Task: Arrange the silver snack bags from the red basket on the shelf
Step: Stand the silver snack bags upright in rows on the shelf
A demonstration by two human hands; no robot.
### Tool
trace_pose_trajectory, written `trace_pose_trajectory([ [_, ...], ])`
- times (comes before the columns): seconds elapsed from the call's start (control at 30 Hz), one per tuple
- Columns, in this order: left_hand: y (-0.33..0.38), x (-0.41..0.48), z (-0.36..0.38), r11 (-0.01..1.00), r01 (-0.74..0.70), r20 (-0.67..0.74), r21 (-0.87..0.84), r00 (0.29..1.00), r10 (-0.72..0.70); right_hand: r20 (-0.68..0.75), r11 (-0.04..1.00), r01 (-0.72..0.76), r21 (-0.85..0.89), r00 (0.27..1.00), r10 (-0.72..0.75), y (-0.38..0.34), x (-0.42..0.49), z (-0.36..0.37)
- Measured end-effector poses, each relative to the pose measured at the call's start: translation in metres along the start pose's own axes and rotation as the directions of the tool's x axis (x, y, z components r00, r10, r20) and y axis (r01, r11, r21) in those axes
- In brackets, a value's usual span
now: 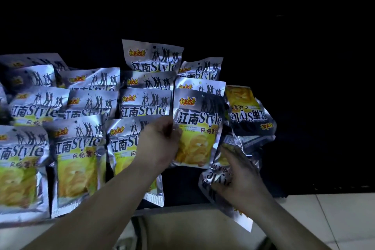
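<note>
Fingers (172, 131) of the left hand (162, 144) pinch the upright bag (197, 128) at its left edge, while the right hand (241, 176) clutches an inverted bag (214, 177) just below-right of it, likely wanting a flip.

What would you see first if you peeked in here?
Rows of shiny silver bags with yellow chips printed on them stand out against the dark, filling the left and middle of the view. In the middle the left hand grips one upright bag by its edge. To its right the right hand holds an upside-down bag, below another flipped bag.
</note>
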State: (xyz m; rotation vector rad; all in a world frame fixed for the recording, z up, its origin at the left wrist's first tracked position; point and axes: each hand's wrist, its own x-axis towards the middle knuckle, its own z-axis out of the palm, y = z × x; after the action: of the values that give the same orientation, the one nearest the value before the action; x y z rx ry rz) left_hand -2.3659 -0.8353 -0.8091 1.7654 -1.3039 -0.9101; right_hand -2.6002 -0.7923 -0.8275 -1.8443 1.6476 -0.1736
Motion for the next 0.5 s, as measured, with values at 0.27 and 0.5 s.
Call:
trace_pose_trajectory([
  [0.27,0.007,-0.004,0.005,0.991,0.016,-0.121,0.135,0.993,0.001,-0.121,0.999,0.028,-0.031,0.992,-0.031,0.03,-0.01,-0.014],
  [0.5,0.006,-0.043,0.035,0.928,-0.234,0.146,0.291,0.969,0.199,-0.304,0.99,0.101,0.102,0.951,-0.065,0.053,-0.01,-0.025],
])
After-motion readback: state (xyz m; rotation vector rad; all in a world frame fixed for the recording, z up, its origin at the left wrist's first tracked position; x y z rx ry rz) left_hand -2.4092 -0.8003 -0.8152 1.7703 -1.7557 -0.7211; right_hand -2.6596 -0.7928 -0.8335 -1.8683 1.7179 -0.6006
